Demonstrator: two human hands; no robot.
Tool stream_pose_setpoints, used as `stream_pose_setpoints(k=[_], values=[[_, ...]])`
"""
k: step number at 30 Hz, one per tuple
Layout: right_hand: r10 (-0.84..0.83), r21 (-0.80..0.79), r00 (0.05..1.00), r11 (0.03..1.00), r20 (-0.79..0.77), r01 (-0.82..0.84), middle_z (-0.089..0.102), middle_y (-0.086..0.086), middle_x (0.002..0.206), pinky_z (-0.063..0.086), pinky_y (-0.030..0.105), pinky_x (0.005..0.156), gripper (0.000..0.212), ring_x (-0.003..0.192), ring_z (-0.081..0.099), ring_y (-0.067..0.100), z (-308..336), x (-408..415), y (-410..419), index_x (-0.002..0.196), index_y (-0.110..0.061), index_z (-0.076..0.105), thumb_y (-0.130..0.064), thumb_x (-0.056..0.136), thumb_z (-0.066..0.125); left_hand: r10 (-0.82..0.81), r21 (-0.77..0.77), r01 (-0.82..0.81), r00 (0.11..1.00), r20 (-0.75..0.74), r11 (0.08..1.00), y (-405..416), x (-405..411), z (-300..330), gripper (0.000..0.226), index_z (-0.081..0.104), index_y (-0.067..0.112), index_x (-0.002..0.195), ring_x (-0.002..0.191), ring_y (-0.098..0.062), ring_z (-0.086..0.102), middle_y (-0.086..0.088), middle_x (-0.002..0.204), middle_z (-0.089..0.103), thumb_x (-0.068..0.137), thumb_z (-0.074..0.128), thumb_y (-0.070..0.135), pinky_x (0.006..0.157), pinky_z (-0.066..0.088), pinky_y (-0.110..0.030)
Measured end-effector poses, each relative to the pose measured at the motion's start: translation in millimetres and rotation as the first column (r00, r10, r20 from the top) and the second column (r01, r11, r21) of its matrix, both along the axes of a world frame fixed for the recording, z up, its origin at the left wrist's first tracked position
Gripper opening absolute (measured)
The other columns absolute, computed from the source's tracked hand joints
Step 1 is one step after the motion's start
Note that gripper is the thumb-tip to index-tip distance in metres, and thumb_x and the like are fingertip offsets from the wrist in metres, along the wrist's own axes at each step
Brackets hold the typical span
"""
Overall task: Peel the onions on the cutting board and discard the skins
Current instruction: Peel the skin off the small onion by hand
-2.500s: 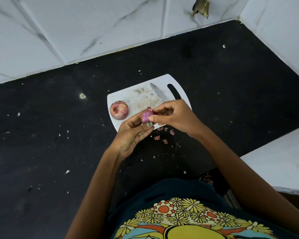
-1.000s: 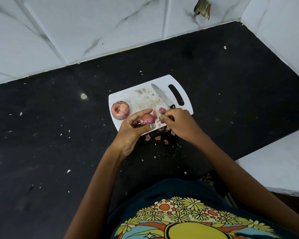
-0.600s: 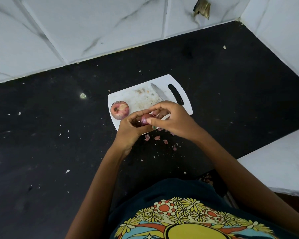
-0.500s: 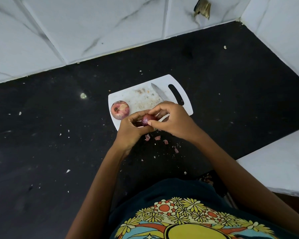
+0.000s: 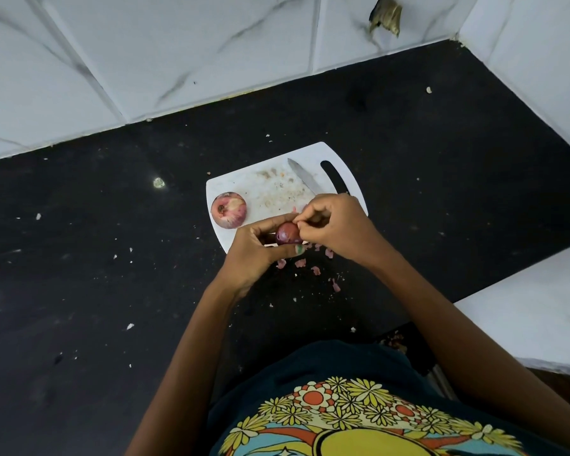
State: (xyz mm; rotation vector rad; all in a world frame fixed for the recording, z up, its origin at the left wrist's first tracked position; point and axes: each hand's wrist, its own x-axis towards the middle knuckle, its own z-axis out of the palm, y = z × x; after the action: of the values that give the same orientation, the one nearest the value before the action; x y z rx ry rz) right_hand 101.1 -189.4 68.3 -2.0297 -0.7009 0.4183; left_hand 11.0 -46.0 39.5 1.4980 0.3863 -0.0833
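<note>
Head view, looking down on a black countertop (image 5: 112, 291) bounded by white marbled wall tiles (image 5: 145, 60). The left hand (image 5: 255, 250) is curled around a small dark-red onion (image 5: 287, 234), thumb passing beneath it and fingers wrapped over its far side, so that the bulb is held just above the near edge of the white cutting board (image 5: 270, 192). The right hand (image 5: 334, 225) meets the onion from the right; its fingertips (image 5: 301, 222) are drawn tightly together in a pinch at the bulb's upper surface, touching the skin there. Whether a strip of skin is actually caught between them cannot be told. A second, larger onion (image 5: 228, 210), partly stripped and showing pale patches, rests on the board's left end, well apart from both hands. A knife (image 5: 305, 179) lies diagonally across the board's far right part, its blade exposed and its handle hidden behind the right hand. Pink skin scraps (image 5: 310, 263) lie scattered on the countertop just in front of the board, beneath the hands.
</note>
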Motion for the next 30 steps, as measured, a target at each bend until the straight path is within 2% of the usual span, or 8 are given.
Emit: stream_pose_setpoints(k=[3, 7, 15, 20, 24, 26, 28, 30], values=[[0.031, -0.006, 0.996, 0.999, -0.078, -0.032, 0.072, 0.001, 0.088, 0.058, 0.033, 0.074, 0.02, 0.078, 0.068, 0.014, 1.4, -2.6, -1.1, 0.089, -0.012, 0.074, -0.023, 0.073, 0.078, 0.01, 0.015, -0.011, 1.0, 0.007, 1.0, 1.7, -0.5, 0.7, 0.054, 0.067, 0.014, 0.119, 0.101, -0.023, 0.066, -0.004, 0.104, 0.073, 0.07, 0.077, -0.004, 0.087, 0.056, -0.038], [0.022, -0.032, 0.997, 0.999, -0.072, -0.025, 0.071, 0.001, 0.087, 0.058, 0.041, 0.072, 0.024, 0.076, 0.07, 0.013, -4.1, -5.3, 0.8, 0.089, -0.009, 0.071, -0.021, 0.071, 0.081, -0.01, 0.07, 0.008, 1.0, 0.017, 0.997, 2.4, -1.3, 1.0, 0.054, 0.066, 0.014, 0.121, 0.099, -0.025, 0.066, -0.004, 0.104, 0.073, 0.072, 0.076, -0.006, 0.085, 0.057, -0.039], [0.051, -0.043, 0.997, 0.998, -0.06, -0.054, 0.07, 0.007, 0.09, 0.057, 0.039, 0.075, 0.017, 0.077, 0.068, 0.017, -2.1, -2.4, -0.1, 0.086, -0.006, 0.073, -0.013, 0.071, 0.079, -0.024, 0.065, 0.024, 1.0, 0.003, 0.998, 2.8, -2.3, -1.0, 0.056, 0.065, 0.012, 0.122, 0.093, -0.02, 0.065, -0.006, 0.105, 0.073, 0.07, 0.078, -0.003, 0.084, 0.056, -0.034], [0.019, -0.025, 1.0, 0.999, 0.008, -0.019, 0.069, 0.006, 0.075, 0.056, 0.035, 0.071, 0.003, 0.068, 0.064, 0.014, -3.1, -0.5, -2.2, 0.075, -0.002, 0.073, -0.001, 0.073, 0.071, -0.042, 0.041, 0.042, 0.999, -0.007, 0.998, -0.1, -2.2, 0.3, 0.058, 0.065, 0.011, 0.121, 0.09, -0.013, 0.066, -0.008, 0.102, 0.073, 0.067, 0.079, -0.005, 0.077, 0.053, -0.021], [0.062, -0.035, 0.996, 0.997, -0.06, -0.065, 0.072, 0.004, 0.085, 0.056, 0.023, 0.063, 0.016, 0.07, 0.068, 0.011, -1.3, -1.5, -3.6, 0.086, -0.006, 0.074, -0.015, 0.073, 0.079, -0.021, 0.061, 0.021, 1.0, -0.001, 0.998, 1.3, -2.0, 0.3, 0.056, 0.066, 0.013, 0.121, 0.094, -0.016, 0.065, -0.006, 0.105, 0.072, 0.069, 0.078, -0.004, 0.082, 0.056, -0.028], [0.08, -0.044, 0.995, 0.996, -0.067, -0.083, 0.073, 0.007, 0.09, 0.058, 0.029, 0.07, 0.024, 0.072, 0.07, 0.012, -2.9, -2.7, -2.6, 0.088, -0.006, 0.072, -0.018, 0.071, 0.082, -0.022, 0.08, 0.022, 1.0, -0.001, 0.997, 2.2, -2.1, 0.5, 0.055, 0.066, 0.012, 0.121, 0.093, -0.016, 0.064, -0.006, 0.105, 0.073, 0.07, 0.077, -0.005, 0.083, 0.056, -0.028], [0.076, -0.054, 0.996, 0.995, -0.053, -0.079, 0.072, 0.005, 0.085, 0.059, 0.037, 0.072, 0.022, 0.071, 0.07, 0.012, -4.7, -3.4, -1.0, 0.086, -0.005, 0.071, -0.016, 0.069, 0.081, -0.02, 0.078, 0.021, 1.0, -0.008, 0.997, 2.4, -2.4, 1.9, 0.054, 0.066, 0.011, 0.12, 0.091, -0.016, 0.063, -0.007, 0.104, 0.073, 0.07, 0.077, -0.005, 0.083, 0.055, -0.031], [0.075, -0.06, 0.997, 0.995, -0.034, -0.077, 0.071, 0.004, 0.08, 0.058, 0.038, 0.07, 0.016, 0.068, 0.069, 0.012, -4.7, -2.8, 0.0, 0.082, -0.006, 0.072, -0.013, 0.07, 0.079, -0.033, 0.08, 0.034, 0.999, -0.014, 0.996, 2.6, -2.8, 2.5, 0.053, 0.067, 0.013, 0.119, 0.091, -0.018, 0.063, -0.008, 0.102, 0.073, 0.07, 0.078, -0.004, 0.084, 0.055, -0.034]])
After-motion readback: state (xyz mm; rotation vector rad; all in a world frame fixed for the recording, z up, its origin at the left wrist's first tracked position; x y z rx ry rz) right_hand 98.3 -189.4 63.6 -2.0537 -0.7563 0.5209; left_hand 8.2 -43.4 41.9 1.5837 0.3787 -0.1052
